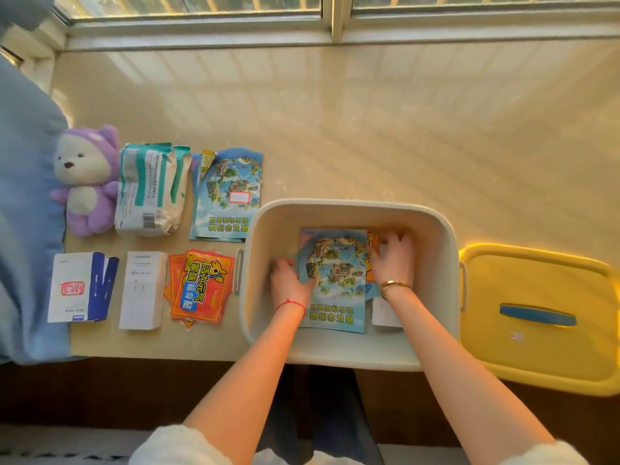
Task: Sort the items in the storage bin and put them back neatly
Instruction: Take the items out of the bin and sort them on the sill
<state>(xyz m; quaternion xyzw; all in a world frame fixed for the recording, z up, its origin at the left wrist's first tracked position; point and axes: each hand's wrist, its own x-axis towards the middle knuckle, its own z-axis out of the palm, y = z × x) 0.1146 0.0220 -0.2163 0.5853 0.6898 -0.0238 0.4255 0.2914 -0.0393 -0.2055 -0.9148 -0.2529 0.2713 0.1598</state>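
Observation:
A cream storage bin (436, 226) stands at the table's near edge. Inside lies a blue map booklet (335, 263), with an orange packet (371, 243) and a white box (385, 313) under its right side. My left hand (290, 283) rests on the booklet's left edge, fingers bent around it. My right hand (394, 255) reaches over the right edge onto the orange packet. Whether either hand grips anything is unclear. Left of the bin lie more blue booklets (228, 193), orange warmer packets (201, 286), two white boxes (142, 290) (82, 286), a tissue pack (151, 189) and a purple plush bear (87, 179).
The bin's yellow lid (536, 313) with a blue handle lies to the right, overhanging the table's near edge. A blue cloth (27, 213) covers the table's left end. The window sill (335, 38) runs along the back, and sunlit tabletop (369, 129) lies behind the bin.

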